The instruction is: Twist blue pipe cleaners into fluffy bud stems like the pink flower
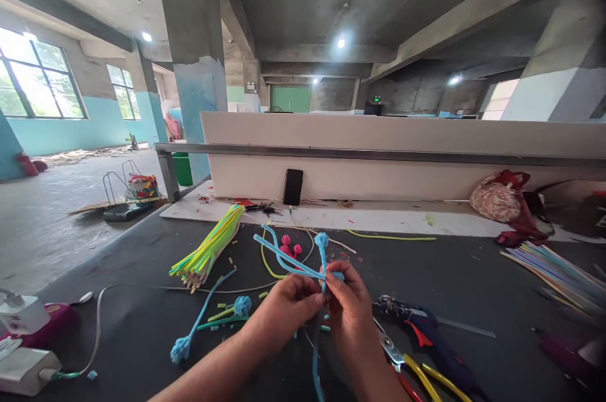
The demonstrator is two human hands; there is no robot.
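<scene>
Blue fuzzy stems (303,269) slant away leftward on my feed from a crossing the right hand (350,308) pinches, the left hand (290,304) pinching just below.

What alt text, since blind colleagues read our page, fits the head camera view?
A left hand and right hand hold light-blue pipe cleaners, one ball-tipped, over a dark worktop. A yellow-green pipe-cleaner bundle lies left, a glue gun right; a black smartphone leans against the white panel behind.
</scene>
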